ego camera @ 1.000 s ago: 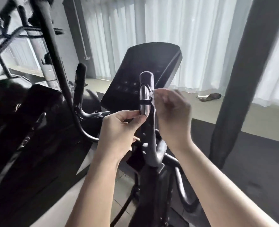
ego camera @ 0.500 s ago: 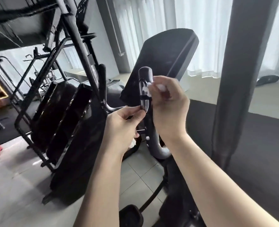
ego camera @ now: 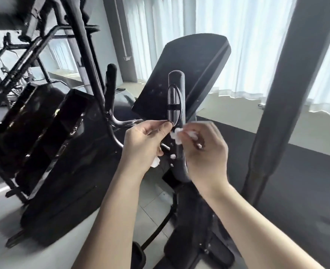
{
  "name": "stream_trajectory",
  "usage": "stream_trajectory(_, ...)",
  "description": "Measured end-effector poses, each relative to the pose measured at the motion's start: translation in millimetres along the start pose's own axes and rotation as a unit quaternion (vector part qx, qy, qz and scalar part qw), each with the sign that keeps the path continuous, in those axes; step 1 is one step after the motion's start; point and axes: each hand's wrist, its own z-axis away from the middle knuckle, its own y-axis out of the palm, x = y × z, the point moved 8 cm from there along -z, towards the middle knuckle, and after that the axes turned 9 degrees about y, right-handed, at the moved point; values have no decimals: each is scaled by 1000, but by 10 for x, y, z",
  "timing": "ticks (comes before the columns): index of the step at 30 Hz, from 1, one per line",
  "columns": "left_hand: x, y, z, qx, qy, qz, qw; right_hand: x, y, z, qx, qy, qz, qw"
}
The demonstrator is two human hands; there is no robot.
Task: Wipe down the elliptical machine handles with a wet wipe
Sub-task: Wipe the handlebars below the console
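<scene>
A dark upright elliptical handle [ego camera: 176, 88] with a shiny metal sensor strip stands in the middle of the head view. My right hand [ego camera: 204, 152] holds a crumpled white wet wipe [ego camera: 176, 135] against the handle's right side, just below the strip. My left hand [ego camera: 144, 146] pinches the handle's left edge at the strip's lower end with thumb and forefinger. A scrap of white wipe [ego camera: 155, 163] shows under the left palm. The second short handle [ego camera: 109, 82] rises further left.
The black console panel [ego camera: 189, 74] tilts behind the handle. A thick dark moving arm [ego camera: 288, 94] runs up the right side. Black racks and machine housings [ego camera: 44, 133] fill the left. White curtains [ego camera: 237, 45] hang behind. Pale tile floor lies below.
My right hand has slid down the handle with the wipe, from the sensor strip to below it. The left hand has stayed at the strip's lower end. The view has shifted slightly.
</scene>
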Motion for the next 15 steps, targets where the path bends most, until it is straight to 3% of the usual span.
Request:
stream_trajectory(4, 158, -6, -32, 47, -1, 32, 998, 121, 46, -204, -2, 3, 20, 1000)
stream_trajectory(12, 601, 14, 150, 150, -18, 101, 983, -172, -16, 691, -29, 11, 140, 990)
stream_trajectory(15, 683, 40, 186, 167, -37, 126, 977, -44, 44, 616, -28, -7, 165, 986)
